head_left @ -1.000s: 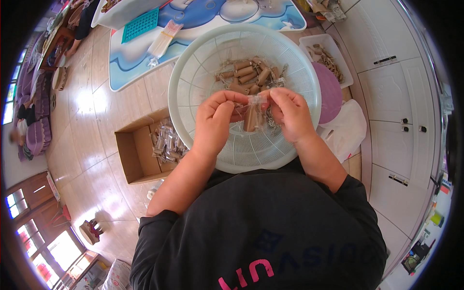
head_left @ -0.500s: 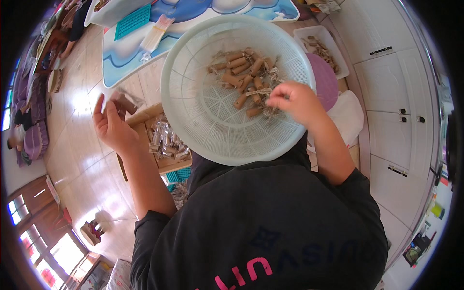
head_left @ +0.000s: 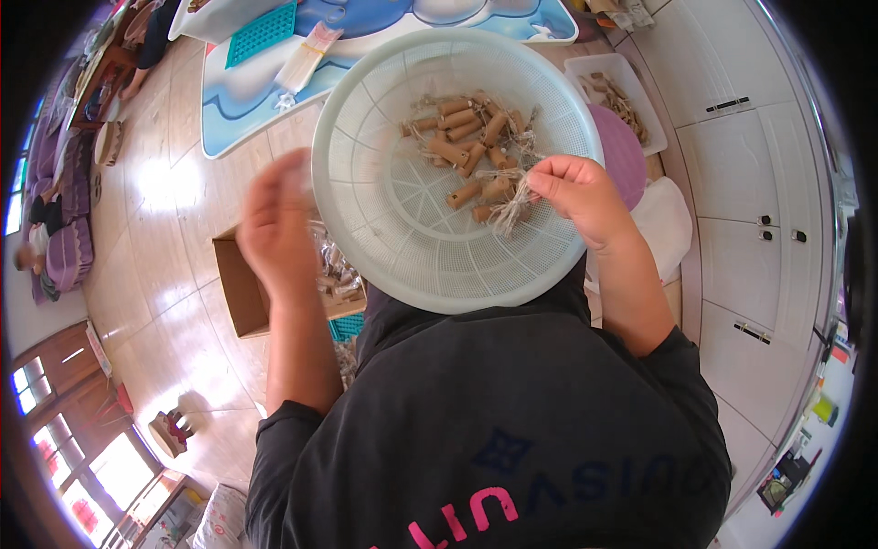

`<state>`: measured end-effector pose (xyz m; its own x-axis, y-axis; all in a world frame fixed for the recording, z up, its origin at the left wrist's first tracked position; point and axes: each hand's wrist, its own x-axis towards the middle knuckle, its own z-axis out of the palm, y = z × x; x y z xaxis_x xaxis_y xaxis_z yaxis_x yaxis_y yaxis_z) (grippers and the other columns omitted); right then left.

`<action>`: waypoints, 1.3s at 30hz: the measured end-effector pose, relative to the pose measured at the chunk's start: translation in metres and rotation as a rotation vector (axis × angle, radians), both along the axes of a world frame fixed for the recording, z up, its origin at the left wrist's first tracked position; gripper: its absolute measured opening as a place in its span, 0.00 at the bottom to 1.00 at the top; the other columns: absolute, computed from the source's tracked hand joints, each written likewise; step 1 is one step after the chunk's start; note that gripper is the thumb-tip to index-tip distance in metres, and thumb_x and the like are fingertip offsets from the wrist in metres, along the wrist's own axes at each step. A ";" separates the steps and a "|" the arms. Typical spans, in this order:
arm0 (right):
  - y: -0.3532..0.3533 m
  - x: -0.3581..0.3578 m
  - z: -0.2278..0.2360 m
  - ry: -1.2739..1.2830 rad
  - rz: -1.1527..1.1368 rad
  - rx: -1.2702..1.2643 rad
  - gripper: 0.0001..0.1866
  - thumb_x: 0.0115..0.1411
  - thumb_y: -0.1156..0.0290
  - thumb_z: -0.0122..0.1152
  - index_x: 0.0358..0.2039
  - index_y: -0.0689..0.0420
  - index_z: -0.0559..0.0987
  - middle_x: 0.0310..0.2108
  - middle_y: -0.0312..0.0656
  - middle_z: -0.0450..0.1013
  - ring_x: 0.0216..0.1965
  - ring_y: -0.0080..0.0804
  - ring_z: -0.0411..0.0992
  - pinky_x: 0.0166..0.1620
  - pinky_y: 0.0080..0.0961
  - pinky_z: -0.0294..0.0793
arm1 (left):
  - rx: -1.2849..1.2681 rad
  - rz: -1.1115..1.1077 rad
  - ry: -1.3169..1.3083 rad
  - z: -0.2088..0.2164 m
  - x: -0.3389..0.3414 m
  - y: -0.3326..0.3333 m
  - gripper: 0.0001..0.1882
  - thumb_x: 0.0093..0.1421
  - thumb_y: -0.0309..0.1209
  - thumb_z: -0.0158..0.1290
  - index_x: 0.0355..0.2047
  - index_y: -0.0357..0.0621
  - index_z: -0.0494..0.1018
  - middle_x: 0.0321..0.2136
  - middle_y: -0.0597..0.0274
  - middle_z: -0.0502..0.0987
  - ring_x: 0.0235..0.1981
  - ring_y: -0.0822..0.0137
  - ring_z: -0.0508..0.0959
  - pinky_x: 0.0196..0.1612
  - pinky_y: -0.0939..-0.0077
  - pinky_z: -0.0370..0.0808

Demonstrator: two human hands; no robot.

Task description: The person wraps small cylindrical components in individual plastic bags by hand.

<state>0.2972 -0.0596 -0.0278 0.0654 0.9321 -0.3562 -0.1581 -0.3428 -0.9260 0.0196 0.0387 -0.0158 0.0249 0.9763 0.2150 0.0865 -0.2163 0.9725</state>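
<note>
A pale green mesh basket (head_left: 366, 252) sits over my lap. Small brown cardboard-like tubes (head_left: 474, 157) with thin strings lie piled inside it. At the basket's right side, my right hand (head_left: 583, 197) is closed, pinching a bundle of pale string (head_left: 514, 210) between thumb and fingers. My left hand (head_left: 279, 220), smeared by motion, is just outside the basket's left rim, above a cardboard box (head_left: 240, 285). Whether it holds anything cannot be made out. Inside that box are clear-wrapped brown pieces (head_left: 338, 274), partly hidden by my hand and the basket.
Beyond the basket stands a blue-and-white patterned table (head_left: 229, 110) with a teal grid tray (head_left: 261, 35) and a stack of clear bags (head_left: 309, 57). A white bin of brown pieces (head_left: 654, 128) and a purple round surface (head_left: 622, 156) are at right, before white cabinets (head_left: 722, 174).
My left hand has moved right, from beyond the box to the basket's rim; the small clear bag it held no longer shows. My right hand has closed on the string and lifted it slightly.
</note>
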 end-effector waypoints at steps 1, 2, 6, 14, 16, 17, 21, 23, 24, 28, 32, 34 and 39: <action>0.000 -0.001 0.000 0.002 -0.002 0.002 0.08 0.55 0.68 0.57 0.29 0.60 0.75 0.23 0.33 0.72 0.19 0.10 0.62 0.20 0.09 0.55 | -0.038 -0.158 0.010 0.008 0.015 -0.009 0.11 0.56 0.25 0.50 0.40 0.36 0.71 0.33 0.62 0.76 0.35 0.73 0.73 0.41 0.83 0.68; 0.001 -0.005 -0.003 0.108 -0.052 -0.009 0.08 0.55 0.68 0.56 0.30 0.60 0.75 0.23 0.34 0.72 0.17 0.10 0.59 0.19 0.08 0.53 | -0.026 -0.313 0.126 0.015 0.027 -0.017 0.11 0.55 0.25 0.51 0.40 0.37 0.71 0.32 0.61 0.76 0.33 0.74 0.73 0.39 0.83 0.69; 0.003 -0.019 0.001 0.353 -0.163 0.018 0.07 0.56 0.69 0.55 0.33 0.59 0.75 0.23 0.34 0.72 0.15 0.09 0.58 0.18 0.07 0.52 | -0.078 -0.566 0.277 0.020 0.072 -0.038 0.12 0.52 0.26 0.55 0.38 0.38 0.71 0.30 0.60 0.76 0.30 0.73 0.74 0.35 0.80 0.71; 0.000 -0.033 0.002 0.147 -0.196 0.231 0.11 0.54 0.72 0.57 0.37 0.61 0.74 0.23 0.33 0.71 0.22 0.11 0.63 0.23 0.07 0.58 | -0.229 -0.534 0.144 0.000 0.082 -0.038 0.08 0.55 0.24 0.51 0.36 0.36 0.73 0.21 0.61 0.74 0.19 0.75 0.73 0.23 0.84 0.70; 0.000 -0.033 0.000 -0.007 -0.144 0.333 0.12 0.53 0.73 0.59 0.39 0.61 0.74 0.23 0.33 0.70 0.20 0.08 0.60 0.24 0.07 0.59 | -0.258 -0.560 0.153 0.003 0.081 -0.037 0.07 0.55 0.24 0.51 0.35 0.36 0.73 0.20 0.62 0.73 0.18 0.76 0.72 0.22 0.84 0.69; 0.001 -0.031 0.001 -0.135 -0.125 0.312 0.12 0.52 0.75 0.60 0.37 0.62 0.74 0.23 0.32 0.70 0.21 0.09 0.60 0.25 0.07 0.60 | -0.287 -0.587 0.160 0.004 0.080 -0.036 0.07 0.56 0.25 0.50 0.35 0.36 0.73 0.19 0.64 0.72 0.17 0.77 0.71 0.21 0.85 0.69; 0.002 -0.033 0.002 -0.212 -0.130 0.278 0.09 0.49 0.76 0.63 0.32 0.62 0.76 0.24 0.31 0.69 0.23 0.10 0.62 0.27 0.07 0.62 | -0.392 -0.622 0.132 0.005 0.079 -0.032 0.07 0.57 0.25 0.49 0.34 0.37 0.73 0.18 0.66 0.71 0.16 0.79 0.70 0.20 0.86 0.67; 0.001 -0.035 0.004 -0.209 -0.193 0.311 0.08 0.48 0.76 0.63 0.30 0.63 0.76 0.24 0.32 0.69 0.23 0.10 0.63 0.26 0.08 0.63 | -0.472 -0.610 0.036 0.003 0.078 -0.031 0.06 0.58 0.26 0.49 0.33 0.37 0.73 0.18 0.67 0.71 0.16 0.81 0.68 0.19 0.87 0.66; 0.001 -0.036 0.004 -0.206 -0.257 0.343 0.08 0.47 0.77 0.64 0.28 0.63 0.76 0.24 0.32 0.70 0.23 0.11 0.64 0.25 0.09 0.63 | -0.470 -0.610 0.035 0.003 0.078 -0.031 0.06 0.58 0.26 0.49 0.33 0.37 0.73 0.18 0.67 0.71 0.16 0.81 0.68 0.19 0.87 0.66; -0.003 -0.039 0.008 -0.433 -0.245 0.422 0.09 0.47 0.77 0.65 0.29 0.63 0.76 0.24 0.35 0.71 0.22 0.13 0.65 0.24 0.10 0.64 | -0.439 -0.557 0.056 0.005 0.078 -0.034 0.06 0.58 0.26 0.49 0.34 0.37 0.73 0.19 0.67 0.71 0.16 0.80 0.69 0.19 0.88 0.66; -0.002 -0.046 0.005 -0.478 -0.224 0.460 0.08 0.47 0.77 0.64 0.29 0.63 0.75 0.23 0.36 0.70 0.22 0.15 0.66 0.24 0.11 0.65 | -0.375 -0.566 0.083 0.003 0.078 -0.036 0.06 0.57 0.25 0.49 0.34 0.37 0.73 0.19 0.66 0.72 0.16 0.80 0.69 0.19 0.88 0.66; -0.002 -0.045 0.003 -0.461 -0.206 0.449 0.08 0.47 0.77 0.64 0.28 0.63 0.75 0.23 0.36 0.70 0.22 0.15 0.66 0.25 0.12 0.65 | -0.402 -0.570 0.074 0.003 0.078 -0.036 0.06 0.58 0.25 0.49 0.34 0.36 0.73 0.19 0.66 0.72 0.16 0.79 0.69 0.19 0.88 0.66; 0.001 -0.043 -0.002 -0.163 -0.154 0.329 0.06 0.49 0.77 0.62 0.28 0.63 0.75 0.22 0.35 0.71 0.24 0.15 0.67 0.27 0.12 0.66 | -0.491 -0.588 0.055 0.001 0.077 -0.032 0.07 0.58 0.26 0.48 0.33 0.35 0.72 0.19 0.66 0.71 0.16 0.79 0.69 0.19 0.87 0.66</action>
<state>0.2544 -0.0589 -0.0293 0.2441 0.9696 -0.0136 -0.0261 -0.0074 -0.9996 0.0971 0.0066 -0.0146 0.5681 0.7819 -0.2567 0.1415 0.2144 0.9664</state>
